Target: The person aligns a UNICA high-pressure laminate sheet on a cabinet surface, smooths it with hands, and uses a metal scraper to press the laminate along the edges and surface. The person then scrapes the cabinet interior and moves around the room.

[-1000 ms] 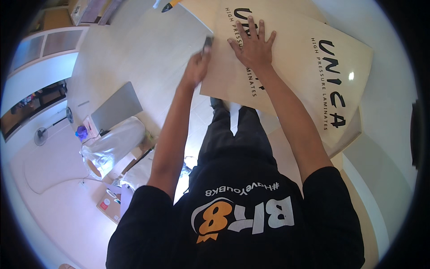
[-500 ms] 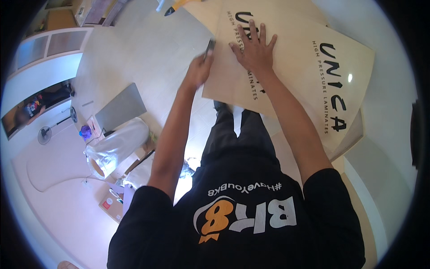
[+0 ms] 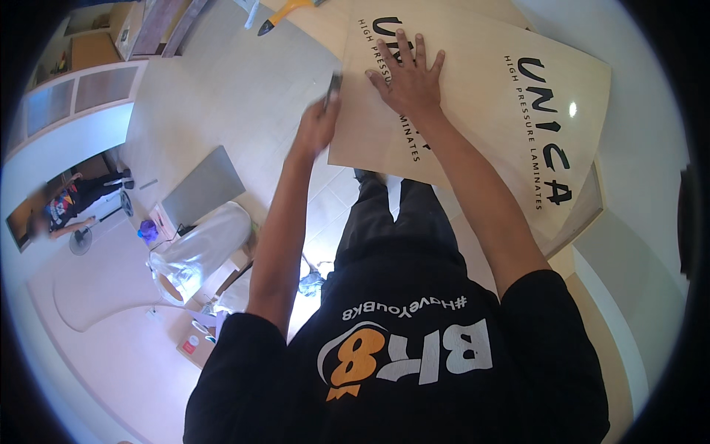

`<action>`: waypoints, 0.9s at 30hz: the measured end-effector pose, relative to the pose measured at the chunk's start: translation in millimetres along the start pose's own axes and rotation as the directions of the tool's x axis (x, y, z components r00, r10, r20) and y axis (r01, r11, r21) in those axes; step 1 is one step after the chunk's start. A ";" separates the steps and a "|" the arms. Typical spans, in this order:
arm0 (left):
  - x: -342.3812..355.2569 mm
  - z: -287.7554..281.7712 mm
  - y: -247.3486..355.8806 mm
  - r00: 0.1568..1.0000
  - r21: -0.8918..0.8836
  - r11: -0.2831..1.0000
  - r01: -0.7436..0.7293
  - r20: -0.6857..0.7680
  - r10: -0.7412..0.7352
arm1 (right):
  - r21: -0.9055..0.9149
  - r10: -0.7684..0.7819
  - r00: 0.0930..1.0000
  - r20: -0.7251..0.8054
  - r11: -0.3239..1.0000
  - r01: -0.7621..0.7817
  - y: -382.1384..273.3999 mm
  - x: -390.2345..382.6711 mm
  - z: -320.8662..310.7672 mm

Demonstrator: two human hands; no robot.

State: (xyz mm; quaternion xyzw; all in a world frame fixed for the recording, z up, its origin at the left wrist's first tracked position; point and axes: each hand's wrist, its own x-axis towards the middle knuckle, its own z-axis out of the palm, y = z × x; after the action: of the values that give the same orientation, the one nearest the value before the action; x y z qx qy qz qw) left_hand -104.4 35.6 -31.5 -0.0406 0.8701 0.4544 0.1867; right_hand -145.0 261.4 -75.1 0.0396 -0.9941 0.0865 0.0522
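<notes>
A cream laminate sheet (image 3: 473, 96) with black lettering lies in front of me, its left edge next to my left hand. My right hand (image 3: 414, 85) presses flat on its upper face, fingers spread. My left hand (image 3: 318, 126) is closed round a dark narrow hand tool (image 3: 335, 83), held upright along the sheet's left edge. Motion blur smears the tool, so its exact kind cannot be made out, nor whether it touches the edge.
Beyond the sheet's far left corner lies a yellow-handled tool (image 3: 290, 12) with a dark tip. On the left are a grey panel (image 3: 203, 185), a plastic-wrapped roll (image 3: 200, 248) and a fan (image 3: 80, 240). Another person (image 3: 70, 203) is farther off. A wall (image 3: 643, 148) stands close on the right.
My left hand and its tool have moved slightly nearer along the sheet's edge. My right hand stays flat on the sheet. The view has shifted a little, and more of the other person shows.
</notes>
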 end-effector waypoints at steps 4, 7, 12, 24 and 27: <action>-114.6 -7.0 -18.9 0.992 0.024 0.996 0.085 0.089 -0.086 | 0.018 0.011 1.000 0.009 1.000 -0.012 1.7 0.1 3.4; -100.0 -10.4 -12.6 0.981 0.074 0.985 0.158 0.105 -0.165 | 0.006 0.006 1.000 -0.006 1.000 -0.006 1.0 -0.7 3.1; 28.8 -1.1 16.0 1.000 -0.052 0.998 0.024 0.021 -0.023 | -0.082 0.003 1.000 0.017 0.997 -0.002 1.0 -0.1 -4.3; -39.2 -3.1 15.5 0.982 0.092 0.979 0.180 0.040 -0.185 | 0.177 -0.002 1.000 0.031 0.984 -0.004 3.2 1.8 -21.3; -6.1 2.4 9.5 0.998 0.026 0.998 0.062 0.019 -0.063 | 0.167 0.014 0.998 0.060 0.986 -0.024 5.2 3.8 -18.4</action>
State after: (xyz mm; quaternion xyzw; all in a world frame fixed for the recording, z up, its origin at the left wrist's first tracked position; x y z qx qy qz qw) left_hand -100.4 42.5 -23.3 -0.0608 0.8722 0.4377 0.2100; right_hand -147.5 269.5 -57.5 0.0371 -0.9847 0.1693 0.0188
